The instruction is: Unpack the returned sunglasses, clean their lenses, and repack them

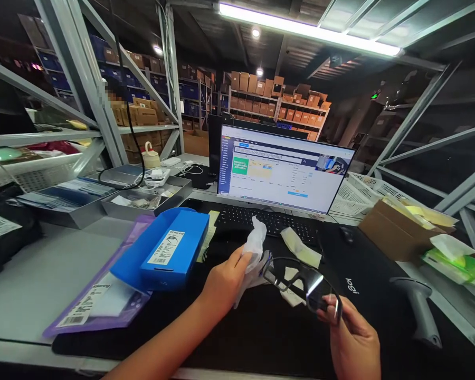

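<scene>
My left hand (226,277) pinches a thin, crumpled white wrap (255,240), perhaps tissue or soft plastic, which hangs below the fingers too. In my right hand (356,330) is a pair of dark-framed wraparound glasses (314,287), gripped near one lens and temple. The other end of the glasses touches or overlaps the wrap; I cannot tell which. Beneath the glasses lies a pale piece of paper or cloth (293,295) on the black desk mat (257,338). An open blue box (198,237) with a white label sits left of my left hand, partly over a purple plastic mailer (122,311).
Behind my hands are a keyboard (237,215) and a lit monitor (277,174). A pale packet (301,248) touches the keyboard. On the right are a barcode scanner (417,306), a mouse (346,234), a tissue pack (453,264) and a cardboard box (391,229). Grey trays (83,211) stand left.
</scene>
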A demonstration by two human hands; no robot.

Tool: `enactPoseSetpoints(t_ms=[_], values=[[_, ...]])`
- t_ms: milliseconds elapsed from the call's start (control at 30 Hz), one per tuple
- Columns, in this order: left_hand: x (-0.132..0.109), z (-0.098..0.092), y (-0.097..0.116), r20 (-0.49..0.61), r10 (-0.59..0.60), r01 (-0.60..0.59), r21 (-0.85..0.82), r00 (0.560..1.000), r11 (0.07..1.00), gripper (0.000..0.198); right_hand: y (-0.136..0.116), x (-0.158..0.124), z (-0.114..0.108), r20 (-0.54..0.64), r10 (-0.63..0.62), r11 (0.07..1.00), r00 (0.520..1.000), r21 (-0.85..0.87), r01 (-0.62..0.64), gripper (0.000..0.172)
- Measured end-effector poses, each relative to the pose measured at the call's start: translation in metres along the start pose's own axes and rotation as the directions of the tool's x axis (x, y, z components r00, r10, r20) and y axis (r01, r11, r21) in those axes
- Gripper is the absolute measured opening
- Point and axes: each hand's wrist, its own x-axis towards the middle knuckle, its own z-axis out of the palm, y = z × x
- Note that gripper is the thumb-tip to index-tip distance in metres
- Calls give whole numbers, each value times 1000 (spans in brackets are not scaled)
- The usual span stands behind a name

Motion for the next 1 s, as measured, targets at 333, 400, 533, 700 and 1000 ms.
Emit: enactPoseSetpoints(t_ms=[333, 400, 533, 700, 1000], values=[[-9, -6, 43, -16, 46, -49, -290, 999, 956, 59, -2, -40, -4, 46, -524, 793, 850, -337, 507, 15], [-13, -5, 49, -17, 112, -111, -349, 994, 931, 63, 4, -43, -14, 165, -599, 671, 784, -431, 603, 17], [-20, -2, 53, -81, 137, -159, -506, 987, 848, 59, 12, -46, -32, 313, -582, 613, 750, -437, 658, 23], [-34, 0, 48, 7, 118, -88, -624, 993, 777, 55, 8, -44, -35, 435, -579, 617, 690, -321, 719, 31], [4, -27, 22, 421, 30, 136, -358, 906, 924, 14, 17, -38, -25, 581, -566, 524, 585, -295, 799, 26]])
